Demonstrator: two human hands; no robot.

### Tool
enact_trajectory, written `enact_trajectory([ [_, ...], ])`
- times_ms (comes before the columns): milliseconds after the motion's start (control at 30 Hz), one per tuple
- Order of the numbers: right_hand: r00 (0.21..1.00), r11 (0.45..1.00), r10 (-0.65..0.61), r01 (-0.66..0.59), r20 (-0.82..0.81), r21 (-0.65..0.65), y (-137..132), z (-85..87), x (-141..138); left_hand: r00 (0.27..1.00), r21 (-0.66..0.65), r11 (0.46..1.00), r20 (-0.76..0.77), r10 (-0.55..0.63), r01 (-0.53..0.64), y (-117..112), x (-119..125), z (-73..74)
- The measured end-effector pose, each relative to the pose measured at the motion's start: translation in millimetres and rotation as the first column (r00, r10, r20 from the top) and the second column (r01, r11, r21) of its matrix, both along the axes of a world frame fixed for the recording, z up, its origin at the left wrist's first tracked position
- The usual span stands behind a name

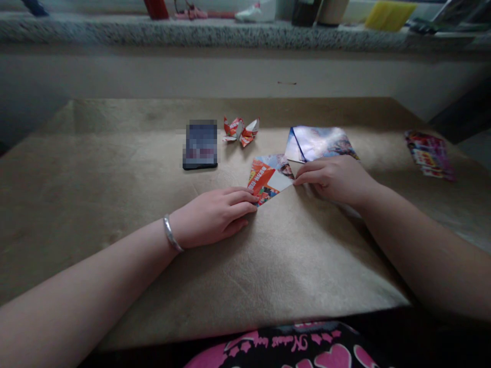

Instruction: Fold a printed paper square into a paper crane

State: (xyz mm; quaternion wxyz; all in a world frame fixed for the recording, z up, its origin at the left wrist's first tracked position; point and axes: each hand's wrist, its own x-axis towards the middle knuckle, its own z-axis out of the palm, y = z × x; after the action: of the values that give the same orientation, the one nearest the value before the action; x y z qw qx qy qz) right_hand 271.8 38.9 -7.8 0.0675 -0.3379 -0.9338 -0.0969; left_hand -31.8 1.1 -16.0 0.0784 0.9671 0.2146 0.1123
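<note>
A folded piece of colourful printed paper (267, 180) lies flat on the beige table mat (238, 266). My left hand (213, 215), with a silver bracelet on the wrist, presses its fingertips on the paper's lower left corner. My right hand (332, 179) pinches and presses the paper's right corner with fingers curled. Both hands rest on the mat.
A finished folded paper figure (241, 130) lies behind, next to a dark phone (200, 144). A blue-white printed sheet (320, 143) lies behind my right hand. More printed paper (429, 153) is at the far right. A stone ledge (230, 33) with assorted items runs along the back.
</note>
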Motion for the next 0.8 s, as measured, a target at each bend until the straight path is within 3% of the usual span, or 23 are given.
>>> enact_trajectory([
  [333, 0.999, 0.998, -0.043, 0.042, 0.031, 0.039, -0.5, 2.0, -0.4, 1.000, -0.007, 1.000, -0.002, 0.005, -0.005, 0.2, -1.3, -1.1],
  [500, 0.993, 0.992, -0.077, 0.085, -0.090, 0.088, -8.5, -0.7, -11.5, 1.000, 0.050, 0.999, -0.001, 0.011, -0.011, -0.4, 1.0, 2.6],
  [600, 0.980, 0.997, -0.011, 0.027, -0.201, 0.079, -13.3, -1.7, -21.7, 0.999, 0.087, 0.996, -0.005, 0.033, -0.032, 1.4, 4.2, 4.2],
  [700, 0.972, 0.988, 0.150, -0.152, -0.182, 0.001, -16.9, -3.8, -32.1, 0.999, 0.098, 0.994, -0.006, 0.046, -0.045, 4.8, 6.7, 3.7],
  [800, 0.968, 0.982, 0.158, -0.174, -0.194, -0.069, -18.9, -7.3, -41.0, 0.997, 0.108, 0.992, -0.019, 0.069, -0.067, 7.5, 7.9, 1.4],
])
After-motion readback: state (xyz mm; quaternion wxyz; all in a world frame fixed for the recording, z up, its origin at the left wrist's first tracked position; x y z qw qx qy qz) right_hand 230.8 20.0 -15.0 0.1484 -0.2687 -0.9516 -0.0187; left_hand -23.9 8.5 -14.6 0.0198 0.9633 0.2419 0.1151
